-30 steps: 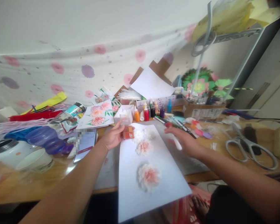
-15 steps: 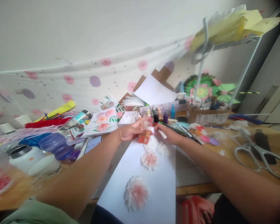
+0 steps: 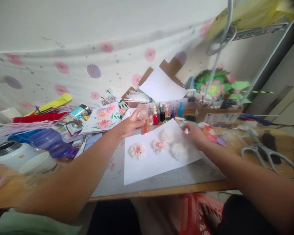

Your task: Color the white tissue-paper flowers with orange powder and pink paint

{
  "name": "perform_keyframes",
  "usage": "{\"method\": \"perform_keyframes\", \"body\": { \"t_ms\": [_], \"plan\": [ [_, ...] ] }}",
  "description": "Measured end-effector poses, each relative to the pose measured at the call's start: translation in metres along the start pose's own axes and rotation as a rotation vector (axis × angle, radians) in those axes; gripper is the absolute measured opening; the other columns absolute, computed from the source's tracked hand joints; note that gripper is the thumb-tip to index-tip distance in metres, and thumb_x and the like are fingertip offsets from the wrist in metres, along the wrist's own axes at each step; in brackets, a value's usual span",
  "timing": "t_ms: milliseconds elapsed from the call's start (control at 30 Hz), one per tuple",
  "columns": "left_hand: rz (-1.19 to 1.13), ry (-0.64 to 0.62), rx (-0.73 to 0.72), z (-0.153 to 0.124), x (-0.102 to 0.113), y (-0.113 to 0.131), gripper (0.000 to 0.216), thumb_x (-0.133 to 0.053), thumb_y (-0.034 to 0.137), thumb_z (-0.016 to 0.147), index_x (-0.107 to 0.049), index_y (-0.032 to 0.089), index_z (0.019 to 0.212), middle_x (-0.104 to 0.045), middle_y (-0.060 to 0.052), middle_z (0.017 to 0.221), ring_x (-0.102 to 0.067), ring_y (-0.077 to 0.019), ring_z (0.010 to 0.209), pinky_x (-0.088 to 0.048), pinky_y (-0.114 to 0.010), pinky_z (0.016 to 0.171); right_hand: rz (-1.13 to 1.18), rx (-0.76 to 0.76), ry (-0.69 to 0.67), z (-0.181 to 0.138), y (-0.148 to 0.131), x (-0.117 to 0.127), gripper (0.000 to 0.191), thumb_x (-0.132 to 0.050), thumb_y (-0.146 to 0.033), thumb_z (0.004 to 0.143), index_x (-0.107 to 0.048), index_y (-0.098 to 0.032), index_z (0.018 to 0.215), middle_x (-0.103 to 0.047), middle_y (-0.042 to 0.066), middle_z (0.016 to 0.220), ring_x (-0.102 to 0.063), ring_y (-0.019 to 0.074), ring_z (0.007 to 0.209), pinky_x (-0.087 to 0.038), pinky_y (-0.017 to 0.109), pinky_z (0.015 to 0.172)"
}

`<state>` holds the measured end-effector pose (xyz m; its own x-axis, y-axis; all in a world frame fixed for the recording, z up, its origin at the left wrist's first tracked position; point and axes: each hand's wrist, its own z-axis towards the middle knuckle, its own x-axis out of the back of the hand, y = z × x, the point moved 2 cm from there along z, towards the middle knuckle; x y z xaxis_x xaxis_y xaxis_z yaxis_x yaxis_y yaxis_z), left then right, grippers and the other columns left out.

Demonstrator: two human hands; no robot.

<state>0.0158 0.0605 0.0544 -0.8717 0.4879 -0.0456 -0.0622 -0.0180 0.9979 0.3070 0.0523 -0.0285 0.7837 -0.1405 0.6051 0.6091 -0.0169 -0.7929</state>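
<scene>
My left hand (image 3: 131,124) is closed around a small palette (image 3: 145,125) with orange-brown pans and a clear lid, tilted almost edge-on above the far edge of the paper. My right hand (image 3: 193,132) grips a thin tool with a white end (image 3: 186,131) and is beside the sheet's far right corner; I cannot tell whether it touches the paper. On the white sheet (image 3: 147,169) are two white ruffled flowers with coral-pink centres, one at left (image 3: 137,151) and one in the middle (image 3: 159,146). Two plain white flowers, an upper one (image 3: 167,135) and a lower one (image 3: 179,151), lie nearer my right hand.
Small colour bottles (image 3: 162,112) stand behind the sheet. At left are a flower picture (image 3: 105,117), a purple bottle (image 3: 49,140), a white jar (image 3: 12,156) and a cup (image 3: 38,163). Scissors (image 3: 267,153) and a cardboard box (image 3: 218,116) are at right. A grey mat (image 3: 107,182) lies underneath.
The sheet with its flowers has turned and shifted away from me, now lying crosswise on the mat. My right hand has moved right. My left hand has moved slightly left, its palette tilted more edge-on.
</scene>
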Motion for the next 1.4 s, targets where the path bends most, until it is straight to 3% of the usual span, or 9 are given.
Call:
{"method": "perform_keyframes", "body": {
  "t_ms": [200, 400, 533, 633, 700, 800, 967, 1133, 1400],
  "plan": [
    [-0.114, 0.116, -0.155, -0.025, -0.018, -0.006, 0.084, -0.082, 0.032, 0.073, -0.041, 0.038, 0.145, -0.07, -0.007, 0.121, -0.069, -0.0238, 0.096, -0.051, -0.038, 0.081, 0.124, -0.038, 0.136, -0.041, 0.0, -0.018, 0.034, -0.06, -0.036, 0.094, -0.06, -0.019, 0.123, -0.064, 0.009, 0.123, -0.065, 0.021, 0.102, -0.057, 0.043, 0.085],
    [-0.157, 0.125, -0.101, -0.027, -0.028, -0.018, 0.089, -0.087, 0.025, 0.067, -0.044, 0.037, 0.144, -0.065, -0.009, 0.132, -0.053, -0.0294, 0.131, -0.045, -0.042, 0.1, 0.228, -0.027, 0.137, -0.072, -0.016, -0.047, 0.033, -0.062, -0.038, 0.091, -0.06, -0.018, 0.118, -0.067, 0.007, 0.109, -0.066, 0.0194, 0.091, -0.057, 0.041, 0.08],
    [-0.107, 0.012, -0.049, -0.027, -0.028, -0.025, 0.086, -0.085, 0.029, 0.07, -0.043, 0.036, 0.144, -0.061, -0.012, 0.138, -0.043, -0.0335, 0.14, -0.043, -0.046, 0.102, 0.304, 0.007, 0.117, -0.068, -0.021, -0.026, 0.046, -0.059, -0.042, 0.089, -0.052, -0.018, 0.127, -0.069, 0.01, 0.106, -0.068, 0.0242, 0.093, -0.055, 0.044, 0.085],
    [-0.108, -0.01, -0.027, -0.026, -0.028, -0.032, 0.089, -0.083, 0.025, 0.072, -0.038, 0.038, 0.147, -0.056, -0.013, 0.145, -0.041, -0.0344, 0.142, -0.046, -0.048, 0.099, 0.379, 0.065, -0.021, -0.069, -0.027, 0.0, 0.048, -0.043, -0.054, 0.094, -0.057, -0.019, 0.124, -0.074, 0.009, 0.094, -0.071, 0.0231, 0.085, -0.059, 0.041, 0.076],
    [-0.115, 0.011, -0.022, -0.023, -0.03, -0.036, 0.092, -0.083, 0.019, 0.072, -0.036, 0.038, 0.148, -0.054, -0.012, 0.147, -0.04, -0.033, 0.143, -0.046, -0.047, 0.1, 0.375, 0.116, -0.127, -0.071, -0.035, 0.012, 0.049, -0.048, -0.059, 0.09, -0.068, -0.019, 0.11, -0.077, 0.01, 0.091, -0.071, 0.0227, 0.077, -0.059, 0.038, 0.066],
    [-0.124, 0.054, -0.025, -0.014, -0.036, -0.042, 0.097, -0.083, 0.016, 0.071, -0.033, 0.038, 0.151, -0.055, -0.013, 0.144, -0.051, -0.0334, 0.134, -0.048, -0.048, 0.099, 0.337, 0.191, -0.217, -0.069, -0.049, 0.018, 0.038, -0.057, -0.053, 0.087, -0.074, -0.019, 0.083, -0.078, 0.009, 0.087, -0.071, 0.0224, 0.077, -0.058, 0.035, 0.065],
    [-0.109, 0.029, -0.045, -0.006, -0.04, -0.051, 0.101, -0.085, 0.022, 0.07, -0.03, 0.045, 0.151, -0.053, -0.013, 0.146, -0.069, -0.0308, 0.105, -0.056, -0.046, 0.085, 0.291, 0.302, -0.215, -0.033, -0.067, 0.002, 0.015, -0.062, -0.034, 0.083, -0.068, -0.021, 0.078, -0.077, 0.004, 0.076, -0.069, 0.0185, 0.07, -0.056, 0.033, 0.066],
    [-0.087, 0.056, 0.051, -0.016, -0.029, -0.06, 0.101, -0.082, 0.019, 0.073, -0.025, 0.047, 0.152, -0.046, -0.012, 0.151, -0.069, -0.0294, 0.106, -0.059, -0.037, 0.076, 0.292, 0.439, -0.277, -0.004, -0.072, -0.026, 0.006, -0.067, -0.026, 0.076, -0.068, -0.02, 0.076, -0.076, 0.003, 0.076, -0.069, 0.018, 0.068, -0.056, 0.031, 0.063],
    [-0.084, 0.193, 0.035, -0.019, -0.025, -0.057, 0.097, -0.082, 0.018, 0.071, -0.03, 0.042, 0.149, -0.051, -0.011, 0.147, -0.055, -0.0324, 0.129, -0.059, -0.037, 0.082, 0.279, 0.678, -0.209, -0.005, -0.067, -0.039, 0.01, -0.065, -0.015, 0.077, -0.072, -0.02, 0.08, -0.076, 0.008, 0.085, -0.071, 0.0211, 0.08, -0.057, 0.036, 0.073]
  ]
}}
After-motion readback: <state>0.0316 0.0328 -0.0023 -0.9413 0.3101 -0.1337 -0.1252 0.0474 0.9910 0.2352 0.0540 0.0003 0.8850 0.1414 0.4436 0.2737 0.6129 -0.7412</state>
